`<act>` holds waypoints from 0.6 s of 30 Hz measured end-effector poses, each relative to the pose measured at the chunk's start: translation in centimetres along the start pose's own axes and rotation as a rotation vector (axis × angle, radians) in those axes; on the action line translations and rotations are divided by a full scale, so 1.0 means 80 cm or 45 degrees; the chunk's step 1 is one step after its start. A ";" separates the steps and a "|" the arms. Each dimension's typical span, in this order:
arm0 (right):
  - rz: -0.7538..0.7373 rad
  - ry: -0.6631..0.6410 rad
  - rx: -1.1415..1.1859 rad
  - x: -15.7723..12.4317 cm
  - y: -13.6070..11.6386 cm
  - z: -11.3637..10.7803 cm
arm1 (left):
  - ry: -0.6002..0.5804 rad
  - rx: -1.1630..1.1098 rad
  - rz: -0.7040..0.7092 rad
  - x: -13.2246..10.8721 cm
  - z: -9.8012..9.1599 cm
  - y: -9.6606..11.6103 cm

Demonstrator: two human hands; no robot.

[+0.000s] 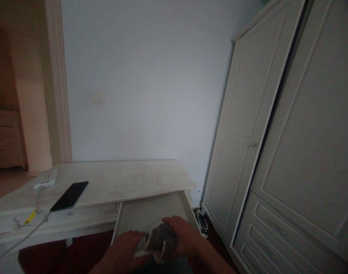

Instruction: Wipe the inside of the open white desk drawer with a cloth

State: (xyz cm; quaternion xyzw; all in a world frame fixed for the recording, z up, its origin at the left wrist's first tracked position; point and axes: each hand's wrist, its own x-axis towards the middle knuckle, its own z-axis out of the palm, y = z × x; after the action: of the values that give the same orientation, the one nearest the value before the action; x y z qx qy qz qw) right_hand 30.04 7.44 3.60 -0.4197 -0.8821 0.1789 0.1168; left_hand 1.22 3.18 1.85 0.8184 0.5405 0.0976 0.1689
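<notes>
A dark grey, soft-looking bundle with pale edging is held between my two hands over the pulled-out drawer. My left hand is closed against its left side, with part of the fingers in shadow. Curled over its top and right side is my right hand. A pale strip or loop hangs at the bundle's lower front. Its exact kind is too dim to make out. The visible part of the drawer's pale floor lies just beyond my hands.
The drawer belongs to a worn white desk against the wall. A phone lies on its left part, by a cable and a white power strip. Right of the drawer, shoes stand on the floor beside a white wardrobe.
</notes>
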 end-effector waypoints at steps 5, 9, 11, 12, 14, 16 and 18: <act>-0.089 -0.058 -0.027 0.023 -0.031 0.007 | -0.062 0.044 -0.054 -0.004 -0.003 0.001; -0.145 -0.019 -0.108 0.030 -0.042 0.014 | -0.173 -0.060 -0.068 -0.001 -0.009 0.008; -0.148 -0.032 -0.125 0.021 -0.031 0.001 | -0.142 -0.045 -0.104 -0.002 -0.009 0.007; -0.132 -0.051 -0.128 0.013 -0.021 -0.011 | -0.115 -0.026 -0.114 -0.003 -0.008 0.005; -0.072 -0.089 -0.131 -0.006 0.002 -0.039 | -0.087 0.018 -0.117 -0.004 -0.006 0.002; -0.025 -0.102 -0.136 -0.022 0.022 -0.062 | -0.118 0.051 -0.119 -0.003 -0.003 0.000; -0.016 -0.101 -0.152 -0.028 0.032 -0.071 | -0.158 0.053 -0.124 -0.002 -0.001 0.000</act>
State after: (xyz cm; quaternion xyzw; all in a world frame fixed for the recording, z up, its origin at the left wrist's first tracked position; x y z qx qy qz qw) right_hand 35.23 8.40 7.55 -0.4131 -0.8977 0.1416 0.0576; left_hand 1.15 3.06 1.96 0.7990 0.5700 0.0271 0.1894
